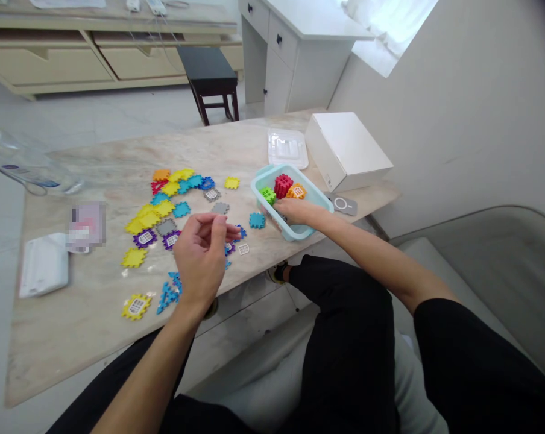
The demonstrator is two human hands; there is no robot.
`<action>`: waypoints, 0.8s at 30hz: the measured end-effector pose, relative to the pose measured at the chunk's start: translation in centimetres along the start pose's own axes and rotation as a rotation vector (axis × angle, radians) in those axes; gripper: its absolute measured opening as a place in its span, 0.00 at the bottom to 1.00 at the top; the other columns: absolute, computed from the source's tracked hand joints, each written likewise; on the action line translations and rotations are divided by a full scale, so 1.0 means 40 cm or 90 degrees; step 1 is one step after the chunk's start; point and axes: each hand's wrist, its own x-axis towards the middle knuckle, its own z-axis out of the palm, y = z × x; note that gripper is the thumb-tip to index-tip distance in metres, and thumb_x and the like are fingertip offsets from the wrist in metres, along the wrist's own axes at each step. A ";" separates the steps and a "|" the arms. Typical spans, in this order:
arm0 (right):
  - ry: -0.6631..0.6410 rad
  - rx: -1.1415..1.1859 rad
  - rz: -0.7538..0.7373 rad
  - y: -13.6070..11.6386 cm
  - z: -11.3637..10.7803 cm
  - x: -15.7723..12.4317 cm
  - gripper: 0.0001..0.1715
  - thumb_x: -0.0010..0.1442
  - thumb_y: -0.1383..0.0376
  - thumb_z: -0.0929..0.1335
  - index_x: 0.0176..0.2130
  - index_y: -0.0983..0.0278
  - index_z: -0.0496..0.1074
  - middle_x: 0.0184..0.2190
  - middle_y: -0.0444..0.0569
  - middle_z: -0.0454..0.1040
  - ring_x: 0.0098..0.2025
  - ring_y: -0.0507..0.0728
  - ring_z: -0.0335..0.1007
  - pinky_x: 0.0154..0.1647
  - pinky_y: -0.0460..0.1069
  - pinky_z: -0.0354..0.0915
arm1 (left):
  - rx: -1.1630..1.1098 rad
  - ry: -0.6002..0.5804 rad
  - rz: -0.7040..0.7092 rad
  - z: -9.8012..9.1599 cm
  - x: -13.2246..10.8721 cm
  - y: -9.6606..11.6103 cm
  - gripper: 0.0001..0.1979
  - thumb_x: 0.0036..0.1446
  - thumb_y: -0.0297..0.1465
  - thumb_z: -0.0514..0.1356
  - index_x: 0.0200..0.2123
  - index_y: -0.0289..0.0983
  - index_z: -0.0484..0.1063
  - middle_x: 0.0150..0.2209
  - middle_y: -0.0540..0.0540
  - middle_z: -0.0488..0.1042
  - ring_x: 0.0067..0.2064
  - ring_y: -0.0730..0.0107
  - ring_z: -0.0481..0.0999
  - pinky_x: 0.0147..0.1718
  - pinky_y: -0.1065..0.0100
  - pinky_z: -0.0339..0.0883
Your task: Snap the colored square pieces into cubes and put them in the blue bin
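Observation:
My left hand point(202, 256) hovers over the marble table point(73, 313), fingers loosely curled with the thumb and fingertips near each other; nothing shows in them. Just past its fingertips lie small blue, purple and white interlocking tiles point(242, 241). Many flat plastic tiles point(164, 208) in yellow, blue, purple, grey, orange and red are spread across the tabletop. My right hand point(297, 211) reaches into a light blue bin point(295, 232); its fingers are curled inside. In the bin sit a red cube point(283, 185), a green cube point(267, 195) and an orange cube point(296, 192) built from tiles.
A clear lid point(287, 147) and a white box point(347, 149) lie behind the bin, a grey round-marked device point(343, 205) beside it. A plastic bottle point(26, 166) and a white pack point(44, 265) sit at the left. A dark stool point(209, 75) and cabinets stand beyond.

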 end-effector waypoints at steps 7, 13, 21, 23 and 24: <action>0.010 0.022 -0.054 0.023 0.029 0.030 0.22 0.66 0.74 0.74 0.59 0.70 0.81 0.55 0.60 0.86 0.57 0.65 0.83 0.64 0.57 0.75 | 0.030 0.071 0.037 -0.001 0.007 0.011 0.12 0.72 0.43 0.67 0.43 0.41 0.75 0.29 0.52 0.84 0.29 0.68 0.84 0.34 0.67 0.81; -0.015 -0.036 -0.037 0.036 0.048 0.043 0.20 0.66 0.74 0.74 0.57 0.71 0.81 0.56 0.63 0.85 0.58 0.67 0.83 0.65 0.57 0.75 | 0.044 0.054 0.031 0.019 0.016 0.006 0.13 0.70 0.44 0.68 0.42 0.42 0.75 0.28 0.53 0.83 0.28 0.68 0.84 0.32 0.68 0.79; 0.026 -0.076 -0.021 0.047 0.032 -0.009 0.21 0.64 0.73 0.78 0.56 0.74 0.79 0.57 0.65 0.82 0.61 0.69 0.81 0.67 0.57 0.72 | 0.043 0.027 0.030 0.029 0.019 0.000 0.10 0.73 0.42 0.68 0.44 0.43 0.78 0.28 0.53 0.82 0.29 0.67 0.83 0.34 0.66 0.78; 0.050 -0.069 -0.019 0.048 0.006 -0.043 0.23 0.63 0.74 0.78 0.58 0.73 0.79 0.58 0.65 0.82 0.62 0.68 0.80 0.67 0.58 0.72 | 0.043 0.019 0.028 0.031 0.020 -0.001 0.10 0.73 0.43 0.69 0.43 0.44 0.78 0.28 0.52 0.82 0.29 0.67 0.83 0.33 0.65 0.78; 0.058 -0.058 -0.024 0.049 -0.009 -0.059 0.24 0.64 0.74 0.77 0.58 0.72 0.79 0.59 0.65 0.81 0.63 0.68 0.79 0.67 0.58 0.72 | 0.045 0.015 0.027 0.032 0.020 -0.002 0.10 0.72 0.44 0.69 0.44 0.44 0.78 0.29 0.52 0.83 0.29 0.66 0.82 0.33 0.64 0.79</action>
